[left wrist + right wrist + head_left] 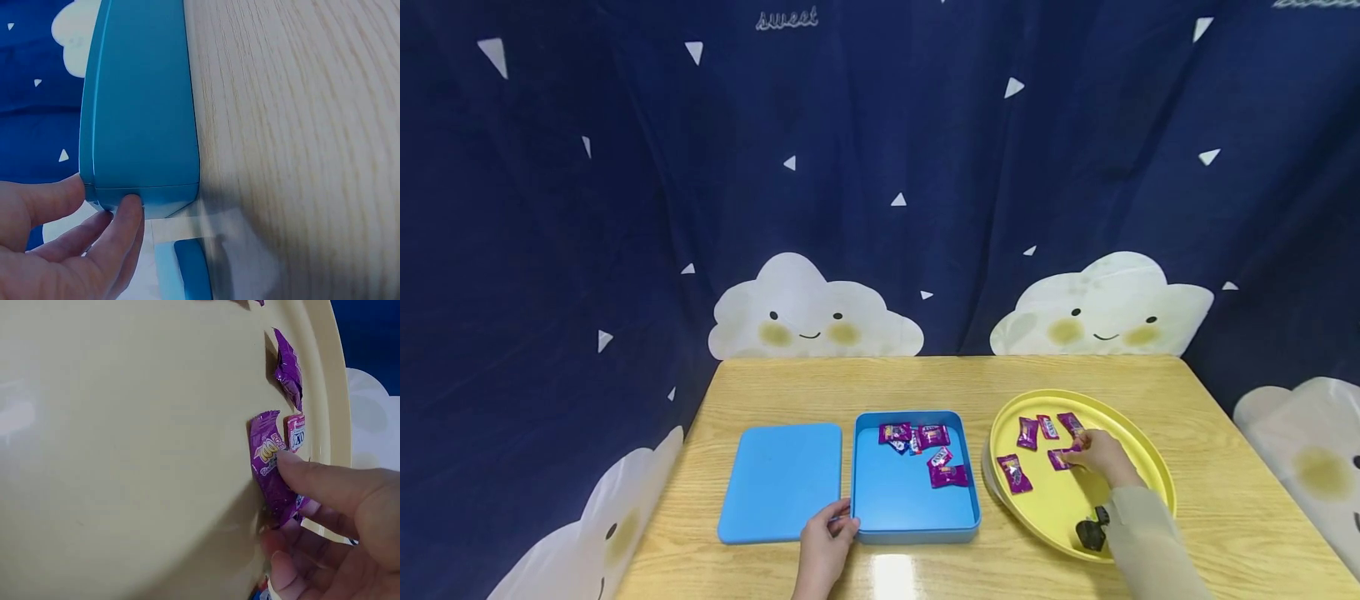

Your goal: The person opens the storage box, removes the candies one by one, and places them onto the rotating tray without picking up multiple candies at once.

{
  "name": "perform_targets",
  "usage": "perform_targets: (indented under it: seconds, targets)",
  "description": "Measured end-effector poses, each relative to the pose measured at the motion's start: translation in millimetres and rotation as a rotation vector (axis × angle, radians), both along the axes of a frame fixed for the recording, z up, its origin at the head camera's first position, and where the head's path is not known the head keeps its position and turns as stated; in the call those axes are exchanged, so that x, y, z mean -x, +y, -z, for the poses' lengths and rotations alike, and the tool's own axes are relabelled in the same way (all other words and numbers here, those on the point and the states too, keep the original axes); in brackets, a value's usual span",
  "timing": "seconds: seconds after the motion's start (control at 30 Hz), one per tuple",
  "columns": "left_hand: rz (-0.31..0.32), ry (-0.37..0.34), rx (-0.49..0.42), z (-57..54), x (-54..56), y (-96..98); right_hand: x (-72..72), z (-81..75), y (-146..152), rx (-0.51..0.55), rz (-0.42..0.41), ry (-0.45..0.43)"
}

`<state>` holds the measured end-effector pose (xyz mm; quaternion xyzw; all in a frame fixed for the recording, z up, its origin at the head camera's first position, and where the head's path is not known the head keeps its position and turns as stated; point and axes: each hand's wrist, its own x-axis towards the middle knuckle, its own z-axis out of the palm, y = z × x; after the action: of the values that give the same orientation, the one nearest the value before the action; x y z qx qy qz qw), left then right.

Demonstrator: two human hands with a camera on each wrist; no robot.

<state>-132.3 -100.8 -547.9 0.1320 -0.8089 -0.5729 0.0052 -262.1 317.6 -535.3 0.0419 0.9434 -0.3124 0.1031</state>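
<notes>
A shallow blue box point(910, 508) stands mid-table with several purple and small white-marked wrapped candies point(949, 476) inside, mostly toward its back and right. My left hand point(827, 537) grips the box's front left corner; in the left wrist view the thumb lies at the rim and the fingertips point(130, 203) press the side wall. On the right, my right hand point(1105, 456) reaches over a round yellow tray point(1052, 508). Its thumb and fingers pinch a purple wrapped candy point(270, 459), the fingers partly hidden behind it. Other wrapped candies point(1015, 473) lie around it on the tray.
A flat blue lid point(786, 479) lies left of the box. Near the tray's front, a small black object point(1091, 533) shows by the right sleeve point(1150, 542). Behind the wooden table point(850, 383) hangs a dark blue curtain point(880, 125) with clouds.
</notes>
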Motion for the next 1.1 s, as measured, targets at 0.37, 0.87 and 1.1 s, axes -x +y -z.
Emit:
perform_targets:
  seconds: [0.37,0.87,1.1]
  targets:
    - [-0.002,-0.013,-0.001,1.4,0.0,0.1,-1.3,1.1,-2,-0.044,0.043,-0.042]
    - [-0.002,0.006,-0.001,2.5,-0.8,0.3,-1.2,-13.7,-27,-0.137,0.038,0.120]
    - [-0.014,-0.004,0.001,2.3,-0.3,1.0,12.5,-18.4,-67,-0.144,-0.191,0.452]
